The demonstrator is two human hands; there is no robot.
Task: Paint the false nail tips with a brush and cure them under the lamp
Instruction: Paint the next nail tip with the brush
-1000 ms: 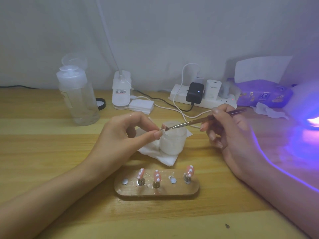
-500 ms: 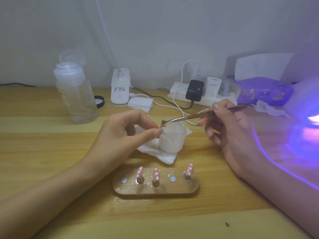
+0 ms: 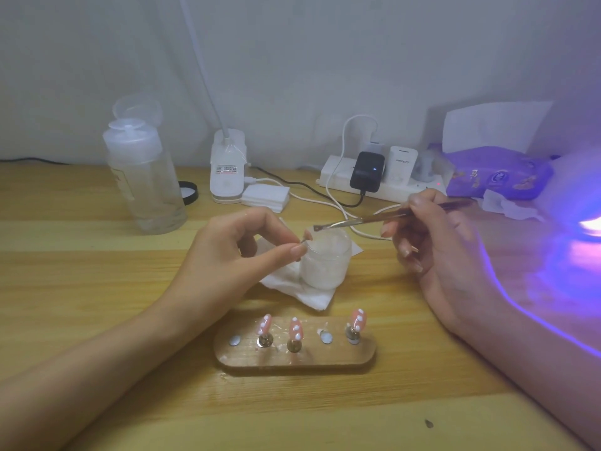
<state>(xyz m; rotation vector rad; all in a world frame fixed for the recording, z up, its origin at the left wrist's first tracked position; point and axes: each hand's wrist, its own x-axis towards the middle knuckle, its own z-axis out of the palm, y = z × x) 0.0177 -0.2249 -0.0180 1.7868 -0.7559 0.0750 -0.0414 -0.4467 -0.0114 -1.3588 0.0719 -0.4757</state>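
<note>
In the head view we read "PISEN" on the white charger (image 3: pixel 402 164). Our left hand (image 3: pixel 227 258) pinches a small nail tip (image 3: pixel 307 237) above the jar (image 3: pixel 325 265). Our right hand (image 3: pixel 439 242) grips the brush (image 3: pixel 367 220), whose end is just beside that tip. Three pink tips (image 3: pixel 295 330) stand on the wooden holder (image 3: pixel 296 361).

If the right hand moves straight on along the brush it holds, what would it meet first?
Most likely the small false nail tip pinched in the left hand, just beyond the bristles of the thin brush in the right hand; depth is unclear.
</note>
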